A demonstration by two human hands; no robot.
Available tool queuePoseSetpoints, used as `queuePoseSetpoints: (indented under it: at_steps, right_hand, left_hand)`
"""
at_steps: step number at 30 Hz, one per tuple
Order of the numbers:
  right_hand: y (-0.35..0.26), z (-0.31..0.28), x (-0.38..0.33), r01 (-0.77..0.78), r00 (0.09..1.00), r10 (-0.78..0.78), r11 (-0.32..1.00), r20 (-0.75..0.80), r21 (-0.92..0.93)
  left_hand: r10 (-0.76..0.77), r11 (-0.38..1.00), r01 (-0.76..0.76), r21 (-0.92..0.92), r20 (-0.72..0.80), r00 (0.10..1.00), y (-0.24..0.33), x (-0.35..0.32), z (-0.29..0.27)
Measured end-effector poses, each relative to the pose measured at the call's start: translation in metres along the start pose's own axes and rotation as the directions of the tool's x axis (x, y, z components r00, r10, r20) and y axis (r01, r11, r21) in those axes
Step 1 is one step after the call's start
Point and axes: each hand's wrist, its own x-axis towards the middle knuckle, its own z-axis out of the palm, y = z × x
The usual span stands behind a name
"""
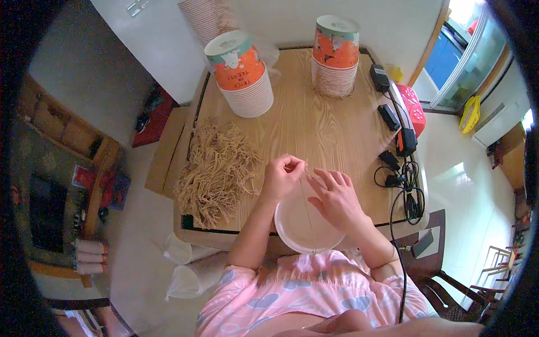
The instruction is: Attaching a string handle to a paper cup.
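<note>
A white round paper bucket (289, 230) is at the table's near edge, close against my body. A thin tan twine string (307, 210) runs across it from the near rim toward my fingers. With thumb and fingertips pinched together, my left hand (282, 174) holds the string's far end above the far rim. My right hand (336, 197) lies over the bucket's right side, fingers stretched and apart, palm down. Whether it touches the string I cannot tell. Left of the bucket lies a loose heap of cut tan twine (216, 174).
Two upside-down stacks of orange and green paper buckets, a left stack (244, 73) and a right stack (336, 53), stand at the table's far side. Black power adapters (405, 141) and coiled cables (414, 194) line the right edge. A red stool (412, 109) stands beyond.
</note>
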Motion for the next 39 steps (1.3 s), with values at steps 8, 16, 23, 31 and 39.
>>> queuePoseSetpoints:
  at_steps: [8, 16, 23, 31, 39]
  right_hand:
    - [-0.003, 0.009, 0.004, -0.063, 0.997, 0.065, 0.997, -0.038, 0.045]
    - [0.012, 0.011, 0.025, -0.11, 0.979, 0.151, 0.958, -0.139, 0.264]
    - [0.014, 0.01, 0.03, -0.129, 0.977, 0.171, 0.949, -0.129, 0.287]
    - [0.017, 0.012, 0.029, -0.112, 0.978, 0.159, 0.944, -0.132, 0.309]
    - [0.018, 0.016, 0.029, -0.109, 0.977, 0.15, 0.962, -0.149, 0.251]
  left_hand:
    - [-0.001, 1.0, 0.002, -0.028, 0.034, 0.999, -0.011, -0.004, -0.001]
    - [-0.012, 0.995, 0.022, -0.095, 0.1, 0.995, -0.005, -0.007, -0.002]
    - [-0.071, 0.991, 0.083, -0.104, 0.118, 0.99, -0.001, -0.009, -0.003]
    - [-0.142, 0.975, 0.162, -0.153, 0.133, 0.981, 0.006, -0.01, -0.002]
    - [-0.173, 0.944, 0.205, -0.26, 0.139, 0.975, 0.009, -0.007, 0.0]
